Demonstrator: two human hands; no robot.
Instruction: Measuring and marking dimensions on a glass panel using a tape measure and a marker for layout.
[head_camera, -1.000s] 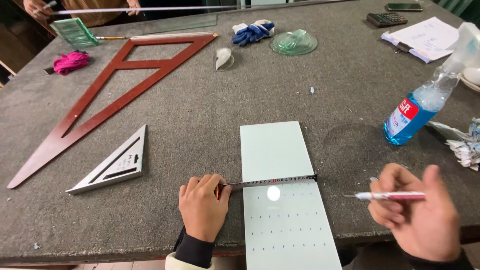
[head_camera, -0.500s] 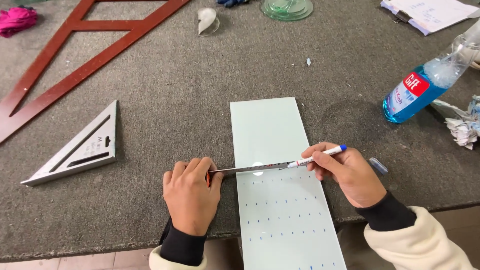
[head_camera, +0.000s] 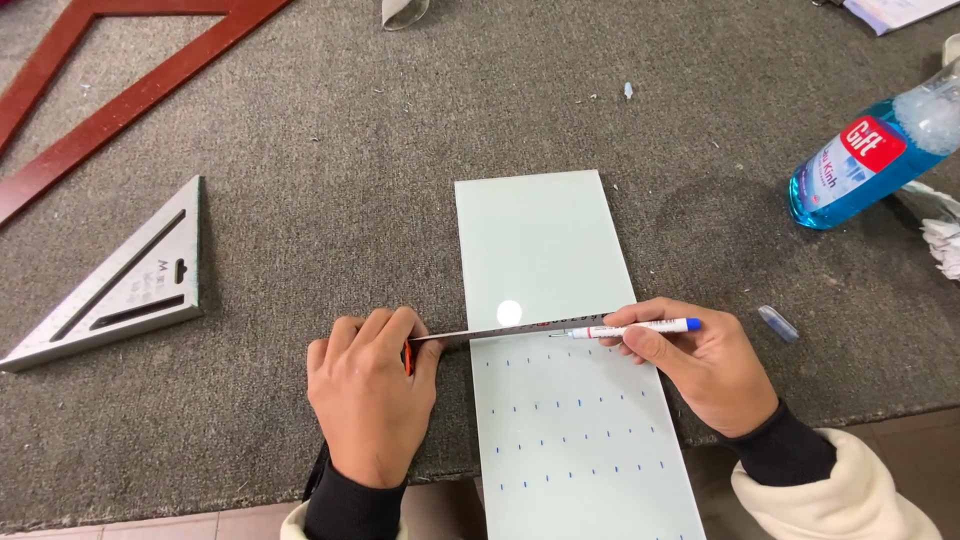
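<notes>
Hands grip: left hand (head_camera: 372, 392) tape measure (head_camera: 520, 329), right hand (head_camera: 700, 362) pen (head_camera: 635, 327), across glass panel (head_camera: 545, 240).

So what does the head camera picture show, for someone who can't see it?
Two hands work on a pale glass strip: the left hand holds a metal ruler across it, the right hand holds a blue-capped marker against it. Rows of blue marks sit below.

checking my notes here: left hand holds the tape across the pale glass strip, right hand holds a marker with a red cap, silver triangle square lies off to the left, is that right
Not quite: the marker in the right hand has a blue cap, not red, as the head view shows. The rest holds: the left hand holds the tape across the pale glass strip, and the silver triangle square lies off to the left.
</notes>
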